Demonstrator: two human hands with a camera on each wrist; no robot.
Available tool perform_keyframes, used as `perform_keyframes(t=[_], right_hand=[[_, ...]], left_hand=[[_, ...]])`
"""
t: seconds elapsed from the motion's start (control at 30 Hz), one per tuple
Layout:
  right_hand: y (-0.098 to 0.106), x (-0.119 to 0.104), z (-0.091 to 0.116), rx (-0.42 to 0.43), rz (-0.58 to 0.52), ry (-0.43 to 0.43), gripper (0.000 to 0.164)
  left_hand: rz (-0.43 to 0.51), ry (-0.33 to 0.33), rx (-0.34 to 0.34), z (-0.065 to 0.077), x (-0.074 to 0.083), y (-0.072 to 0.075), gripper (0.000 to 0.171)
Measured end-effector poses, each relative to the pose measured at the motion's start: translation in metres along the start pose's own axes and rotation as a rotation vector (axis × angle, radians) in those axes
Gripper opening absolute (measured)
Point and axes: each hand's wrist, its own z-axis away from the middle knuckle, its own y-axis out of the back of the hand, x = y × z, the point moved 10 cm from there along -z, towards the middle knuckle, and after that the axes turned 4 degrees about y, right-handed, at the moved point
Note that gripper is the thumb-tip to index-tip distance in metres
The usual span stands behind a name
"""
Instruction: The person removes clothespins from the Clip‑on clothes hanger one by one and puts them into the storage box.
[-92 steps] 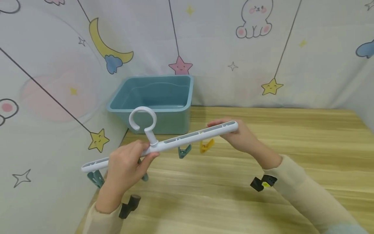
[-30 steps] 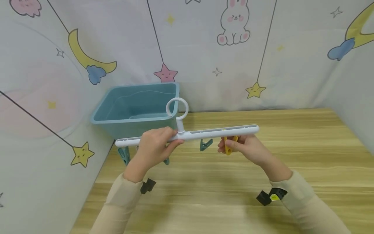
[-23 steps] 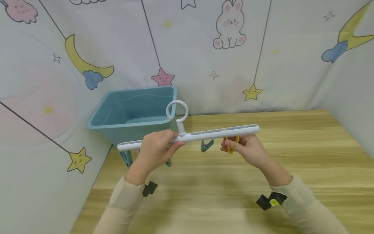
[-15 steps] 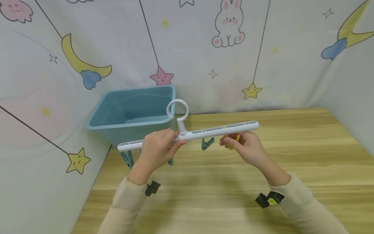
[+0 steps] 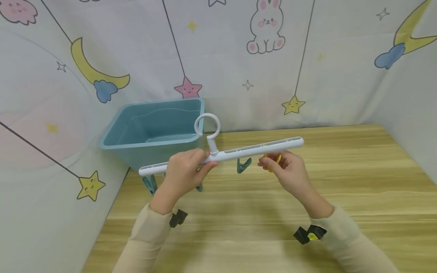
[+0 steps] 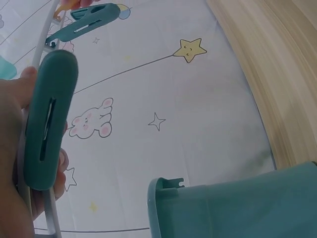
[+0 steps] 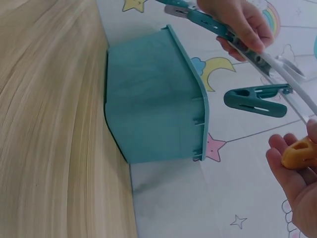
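Observation:
My left hand (image 5: 184, 172) grips a white clip hanger (image 5: 239, 153) just beside its hook, thumb in front of the bar. Under the right arm of the bar, my right hand (image 5: 291, 172) pinches a yellow clothespin-like clip (image 7: 300, 154) that hangs there; fingers cover much of it in the head view. A teal clip (image 5: 244, 165) dangles between the two hands. Another teal clip (image 5: 149, 184) hangs at the bar's left end. Close to the left hand, a further teal clip (image 6: 51, 119) fills part of the left wrist view.
A teal plastic bin (image 5: 119, 146) stands on the wood-grain table (image 5: 239, 227), behind and left of the hanger. White fabric walls (image 5: 225, 45) printed with moons, stars and a rabbit enclose the back and sides. Black cameras sit on both wrists.
Three seconds ago the right hand was behind the bar's right end; since then it has taken hold of the yellow clip. The hanger has shifted right and levelled, then its right end rose slightly.

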Motion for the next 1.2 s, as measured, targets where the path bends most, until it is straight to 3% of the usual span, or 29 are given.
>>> perform_keyframes(t=[0.17, 0.47, 0.83, 1.03, 1.2], right_hand=[[0.009, -0.019, 0.004, 0.123, 0.145, 0.171, 0.007], [0.017, -0.040, 0.011, 0.335, 0.358, 0.437, 0.016], [0.015, -0.045, 0.018, 0.442, 0.491, 0.588, 0.018], [0.014, -0.045, 0.017, 0.403, 0.484, 0.632, 0.014], [0.014, -0.044, 0.010, 0.287, 0.397, 0.576, 0.009]], left_hand=[[0.002, 0.013, -0.006, -0.003, 0.003, -0.001, 0.044], [-0.026, 0.040, -0.022, -0.004, 0.009, -0.002, 0.044], [-0.033, 0.069, -0.023, -0.004, 0.011, -0.004, 0.047], [-0.034, 0.068, -0.009, -0.003, 0.010, -0.005, 0.047], [-0.036, 0.049, 0.000, 0.002, 0.006, -0.004, 0.043]])
